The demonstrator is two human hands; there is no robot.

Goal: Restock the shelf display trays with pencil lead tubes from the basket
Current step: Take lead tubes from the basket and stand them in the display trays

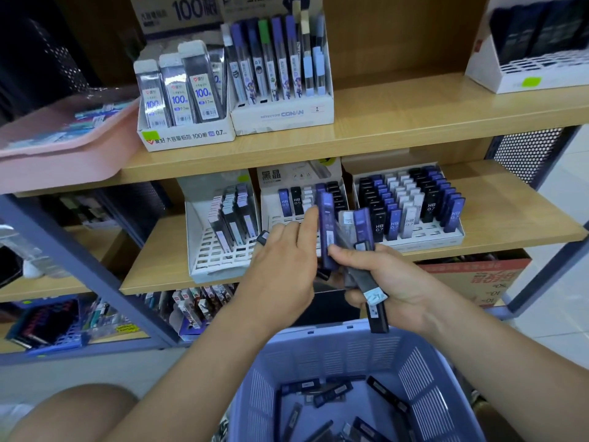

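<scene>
The left grip (283,266) and right grip (392,282) are bare. Behind each, a bare forearm, left (197,362) and right (497,339), runs to the frame edge. Far below the left grip is a bare knee (79,409), edged with blurred pale cloth (12,416). Under the left forearm shows a scrap of dark-and-light patterned fabric (223,432).

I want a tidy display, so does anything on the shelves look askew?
Yes. In the left white tray on the middle shelf, the tubes lean sideways instead of standing upright as in the right tray.
</scene>
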